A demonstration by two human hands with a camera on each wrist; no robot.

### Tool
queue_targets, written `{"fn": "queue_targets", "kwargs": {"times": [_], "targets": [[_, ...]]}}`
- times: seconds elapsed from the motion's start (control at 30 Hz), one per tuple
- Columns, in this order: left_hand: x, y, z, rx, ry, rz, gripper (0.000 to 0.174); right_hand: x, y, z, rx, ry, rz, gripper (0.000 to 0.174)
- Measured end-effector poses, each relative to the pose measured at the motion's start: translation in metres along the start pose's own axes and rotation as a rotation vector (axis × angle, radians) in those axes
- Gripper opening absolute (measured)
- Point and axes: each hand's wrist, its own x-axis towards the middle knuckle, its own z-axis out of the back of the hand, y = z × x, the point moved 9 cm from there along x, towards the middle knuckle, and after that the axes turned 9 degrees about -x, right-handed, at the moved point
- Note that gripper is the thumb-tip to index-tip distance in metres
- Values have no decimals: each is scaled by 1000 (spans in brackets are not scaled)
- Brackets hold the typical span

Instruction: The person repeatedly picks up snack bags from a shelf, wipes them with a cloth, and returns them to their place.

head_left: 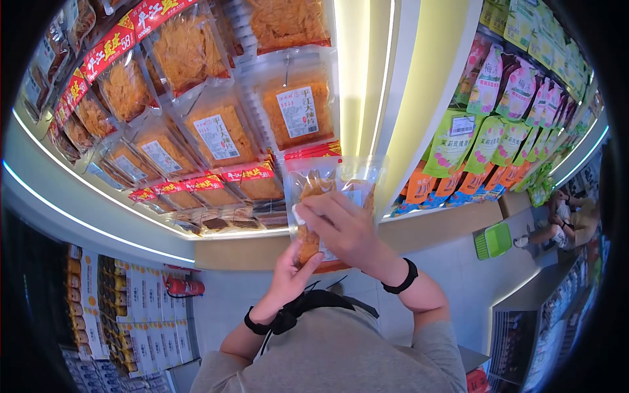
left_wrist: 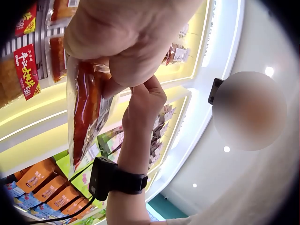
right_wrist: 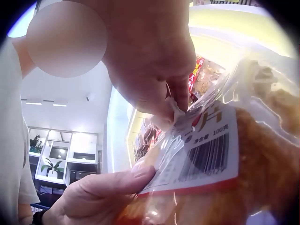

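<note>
A clear plastic bag of flat orange-brown snack slices (head_left: 314, 187), with a white barcode label (right_wrist: 206, 154), is held up before the shelf. My left hand (head_left: 293, 274) grips its lower left edge, thumb on the front face. Over the front of the bag is my right hand (head_left: 348, 234). Its fingertips pinch a small white crumpled tissue-like piece (right_wrist: 176, 110) right at the label. In the left wrist view the bag (left_wrist: 86, 110) shows edge-on below the left hand, its far side hidden.
Similar snack bags (head_left: 298, 111) hang on the display ahead, with red price strips (head_left: 246, 172). Pink and green pouches (head_left: 488, 141) fill the right shelf. A green basket (head_left: 493, 240) is on the floor near another person (head_left: 580, 219). A fire extinguisher (head_left: 185, 287) stands left.
</note>
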Motion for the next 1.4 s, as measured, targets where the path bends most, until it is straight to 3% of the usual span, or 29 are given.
{"fn": "queue_targets", "kwargs": {"times": [0.1,0.23,0.3,0.43,0.5,0.63,0.83,0.93,1.0,1.03,1.1,1.2,1.4], "targets": [[0,-2,3,-24,-16,9,46,4,-34,17,-150,-100,-122,41],[1,1,18,-11,-47,3,46,-18,-10,7,-80,7,-93,42],[3,4,27,-27,-78,1,46,-37,15,-12,19,90,17,43],[7,-5,32,-80,-103,-22,47,-43,11,-11,32,79,-3,42],[8,-9,30,-59,-96,-8,47,-42,-18,3,-94,-24,-199,40],[16,-18,30,-65,-110,-44,46,-51,-6,-3,-84,-43,-191,39],[39,-39,48,-84,-180,-108,43,-113,18,-44,151,90,-225,38],[60,-54,55,-77,-177,-174,44,-152,10,-57,239,137,-326,34],[73,-62,56,-66,-162,-213,45,-191,-17,-58,235,122,-628,24],[79,-67,53,-37,-144,-231,47,-200,-18,-54,234,121,-615,24],[87,-72,49,-7,-121,-257,49,-231,-41,-47,218,96,-869,17],[97,-70,43,-19,-89,-250,54,-261,-56,-30,140,-13,-976,18],[106,-52,39,-112,-92,-143,56,-265,-60,-23,159,-79,-998,19]]}}
